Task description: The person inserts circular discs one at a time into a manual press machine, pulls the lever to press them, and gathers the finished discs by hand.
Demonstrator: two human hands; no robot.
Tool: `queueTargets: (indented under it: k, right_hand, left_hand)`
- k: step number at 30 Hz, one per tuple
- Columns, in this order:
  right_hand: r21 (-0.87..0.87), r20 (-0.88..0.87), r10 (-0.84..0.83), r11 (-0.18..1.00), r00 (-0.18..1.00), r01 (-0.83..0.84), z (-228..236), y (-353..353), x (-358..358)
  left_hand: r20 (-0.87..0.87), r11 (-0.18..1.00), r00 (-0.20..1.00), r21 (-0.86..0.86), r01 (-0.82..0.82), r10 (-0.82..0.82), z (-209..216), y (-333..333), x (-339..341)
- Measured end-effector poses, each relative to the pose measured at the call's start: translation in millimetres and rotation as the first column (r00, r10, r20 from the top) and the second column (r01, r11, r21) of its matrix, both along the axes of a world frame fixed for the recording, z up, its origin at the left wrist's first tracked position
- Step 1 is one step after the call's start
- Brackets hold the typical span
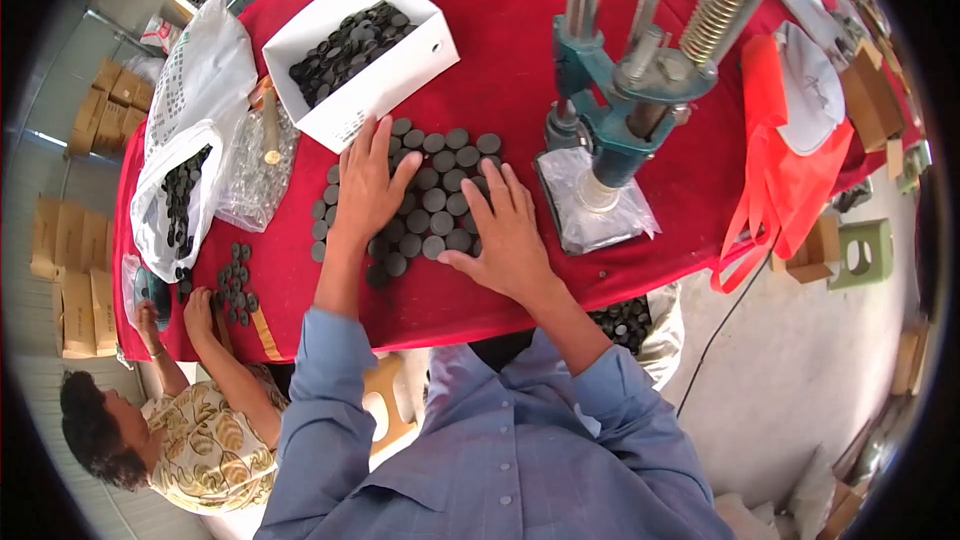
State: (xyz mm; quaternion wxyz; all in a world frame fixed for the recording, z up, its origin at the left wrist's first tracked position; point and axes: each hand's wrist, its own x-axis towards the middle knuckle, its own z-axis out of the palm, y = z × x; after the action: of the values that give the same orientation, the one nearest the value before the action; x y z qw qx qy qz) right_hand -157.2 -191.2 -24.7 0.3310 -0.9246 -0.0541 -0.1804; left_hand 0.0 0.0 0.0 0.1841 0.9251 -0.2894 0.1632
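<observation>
Many dark grey round discs [433, 200] lie in a flat patch on the red tablecloth [510, 60]. My left hand [370, 185] rests over the patch's left part, fingers stretched out and thumb apart. On the right edge of the patch my right hand [510, 245] lies with its fingers spread, touching the discs. Both hands are open, and neither grips anything. Some discs are hidden beneath the palms. Just beyond my left hand stands a white box [400, 90] with a heap of similar dark discs [350, 50] inside.
A teal hand press [625, 100] with a spring stands at right. Left are a white sack [190, 70] and a clear plastic bag [255, 165]. A red bag [790, 180] hangs over the right edge. A co-worker [200, 420] sits at left, hands near small dark pieces [237, 285].
</observation>
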Motion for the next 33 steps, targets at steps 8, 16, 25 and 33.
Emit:
queueTargets:
  k: [8, 16, 25, 33]
  right_hand:
    - [0.067, 0.108, 0.069, 0.995, 0.992, -0.077, -7, -13, -3]
    - [0.272, 0.253, 0.127, 0.942, 0.959, -0.196, 15, -38, -61]
    - [0.449, 0.204, -0.184, 0.891, 0.961, 0.075, 65, -125, -108]
    - [0.785, 0.031, -0.327, 0.594, 0.945, 0.179, 37, -172, -84]
  left_hand:
    - [-0.105, 0.985, 0.988, 0.117, 0.126, -0.114, -32, -38, 16]
    - [-0.059, 0.977, 0.978, 0.063, 0.202, -0.198, -1, -78, -27]
    - [-0.035, 0.99, 0.992, -0.085, 0.114, -0.117, -9, -125, -49]
    - [-0.052, 0.992, 0.998, -0.126, -0.026, 0.02, -18, -145, -62]
